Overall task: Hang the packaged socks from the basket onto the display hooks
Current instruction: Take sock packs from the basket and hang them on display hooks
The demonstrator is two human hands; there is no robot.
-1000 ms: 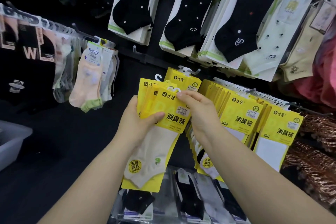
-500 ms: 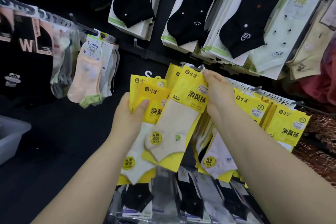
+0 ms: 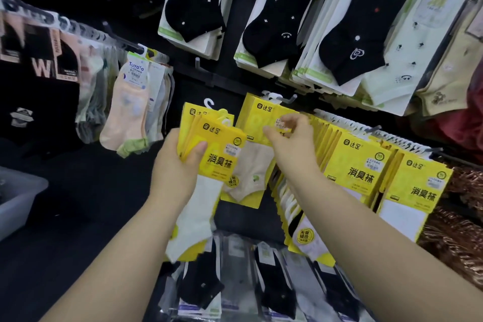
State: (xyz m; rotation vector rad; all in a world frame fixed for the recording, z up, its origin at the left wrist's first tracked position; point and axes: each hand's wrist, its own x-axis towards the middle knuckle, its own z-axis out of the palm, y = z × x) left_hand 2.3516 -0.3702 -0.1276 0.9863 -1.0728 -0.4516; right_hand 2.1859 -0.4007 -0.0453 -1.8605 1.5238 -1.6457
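Fingers point(image 3: 196, 149) of left hand point(image 3: 172, 172) curled round stack point(image 3: 222, 150) of yellow-carded sock packs at frame centre. At least three cards show, front one with white sock. Right hand point(image 3: 290, 144) at one pack point(image 3: 251, 165) hanging on hook point(image 3: 287, 99), beige sock inside. Its fingers blurred, grip unclear. Two full rows point(image 3: 358, 165) of same packs right of it. Grey basket point(image 3: 18, 198) at left edge.

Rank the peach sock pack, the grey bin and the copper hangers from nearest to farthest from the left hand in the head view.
1. Peach sock pack, hanging just up-left of the left hand.
2. Grey bin, at the left edge.
3. Copper hangers, far right.
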